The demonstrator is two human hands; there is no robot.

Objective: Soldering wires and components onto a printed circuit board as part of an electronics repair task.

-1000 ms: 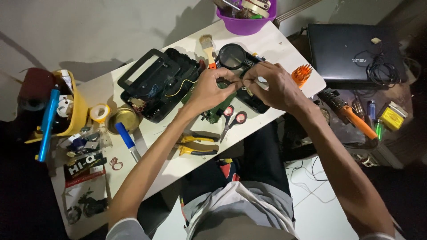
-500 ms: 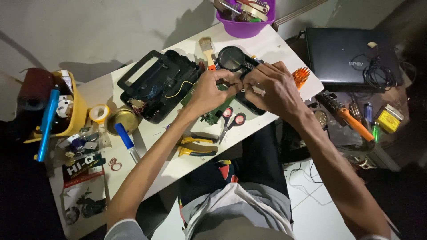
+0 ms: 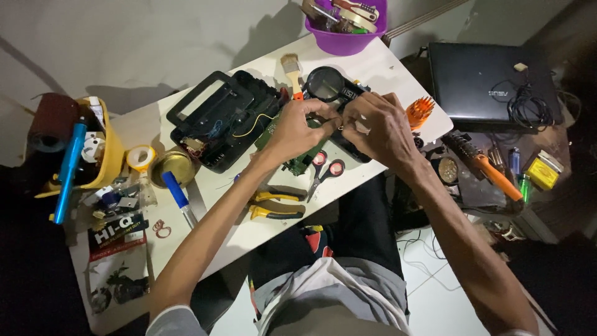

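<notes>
head | left hand (image 3: pixel 295 130) + right hand (image 3: pixel 376 127) fingertips pinched together on tiny part, unidentifiable | green board (image 3: pixel 303 163) just beneath grip

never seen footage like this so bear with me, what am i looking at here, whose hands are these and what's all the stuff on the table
The one view comes from a camera worn on a person's head, looking down at their own bare arms. The left hand and right hand meet over a green circuit board, pinching something too small to identify. On the white table lie an open black case, a magnifying glass, red-handled scissors, yellow-handled pliers, a paintbrush and a purple bowl of tools. A closed laptop sits to the side.
</notes>
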